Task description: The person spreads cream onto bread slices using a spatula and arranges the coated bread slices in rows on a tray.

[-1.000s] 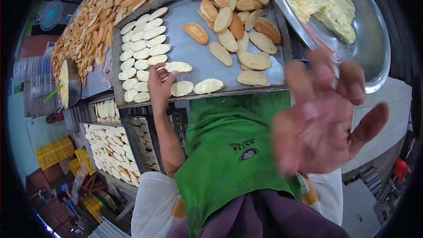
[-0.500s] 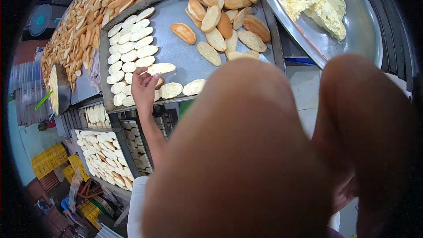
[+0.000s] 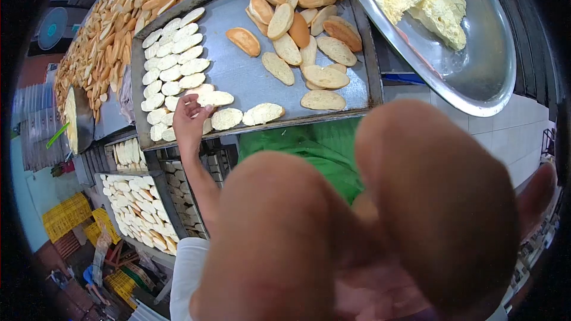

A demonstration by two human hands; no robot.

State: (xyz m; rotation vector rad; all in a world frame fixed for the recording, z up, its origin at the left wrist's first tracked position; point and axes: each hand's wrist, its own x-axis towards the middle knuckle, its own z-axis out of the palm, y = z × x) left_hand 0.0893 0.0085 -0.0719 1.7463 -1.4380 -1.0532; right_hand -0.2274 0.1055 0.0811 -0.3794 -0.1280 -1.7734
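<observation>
My left hand [image 3: 190, 120] is at the near left of a metal tray [image 3: 226, 15], its thumb and fingers closed at the left end of a cream-coated bread slice [image 3: 216, 98]. Next to it lie rows of coated slices [image 3: 169, 74], and two more coated slices [image 3: 263, 113] lie along the near edge. Uncoated bread halves [image 3: 287, 49] are heaped at the tray's right side. Very close to the lens, my right hand [image 3: 333, 226] is large and out of focus, with fingers apart and nothing visible in them. It hides the lower middle of the view.
A steel basin [image 3: 492, 77] with a mound of pale cream [image 3: 419, 0] stands at the right. Many bread pieces [image 3: 107, 47] are piled behind the tray. Another tray of coated slices [image 3: 137, 208] sits lower left, near yellow crates [image 3: 66, 217]. Green cloth [image 3: 315, 142] shows below the tray.
My left hand and the coated slice have shifted slightly toward the near edge. My right hand's fingers have moved, uncovering the tray's near right corner and the green cloth.
</observation>
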